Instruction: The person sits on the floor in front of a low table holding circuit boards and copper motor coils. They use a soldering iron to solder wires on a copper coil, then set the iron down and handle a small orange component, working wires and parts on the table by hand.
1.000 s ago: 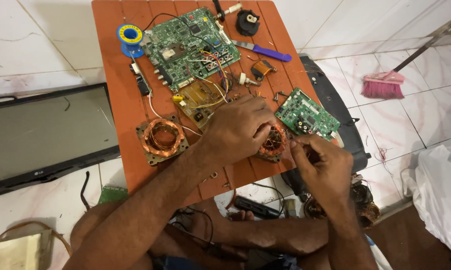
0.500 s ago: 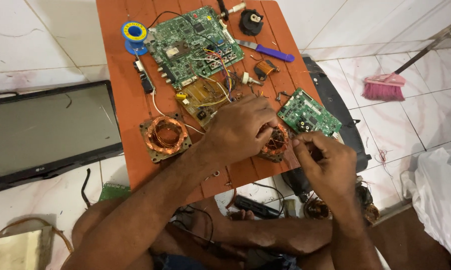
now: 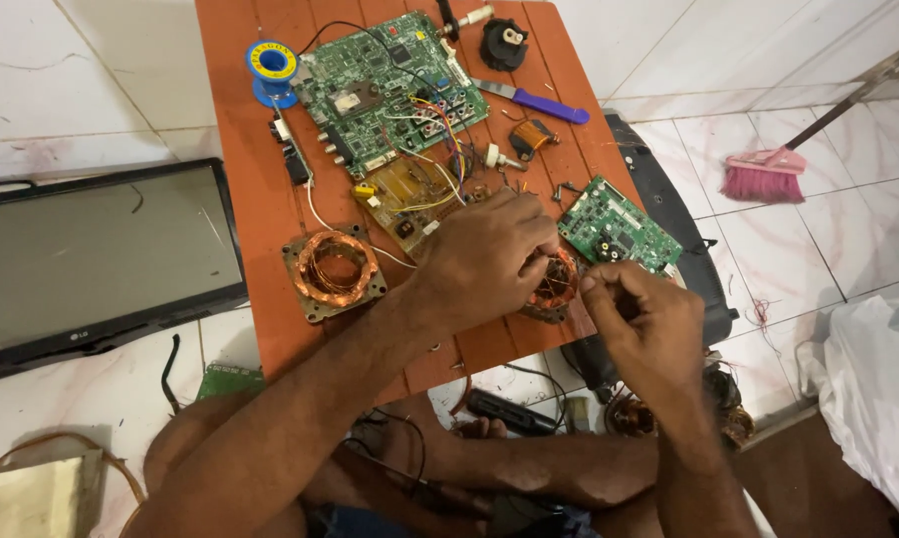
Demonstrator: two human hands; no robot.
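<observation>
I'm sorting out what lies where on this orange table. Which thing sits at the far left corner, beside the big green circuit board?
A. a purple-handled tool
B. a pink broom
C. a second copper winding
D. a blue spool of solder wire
D: the blue spool of solder wire stands at the table's far left corner, just left of the big green circuit board.

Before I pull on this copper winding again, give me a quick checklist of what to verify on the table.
1. Left hand steadies the copper-wound coil: ok, it rests on top.
2. Right hand pinches the wire: cannot tell, too fine to see.
3. Small green board apart from the coil: ok, just beside it.
4. Second coil out of the way: ok, apart on the left.
5. Purple-handled tool within reach: ok, lying on the orange table.
</observation>
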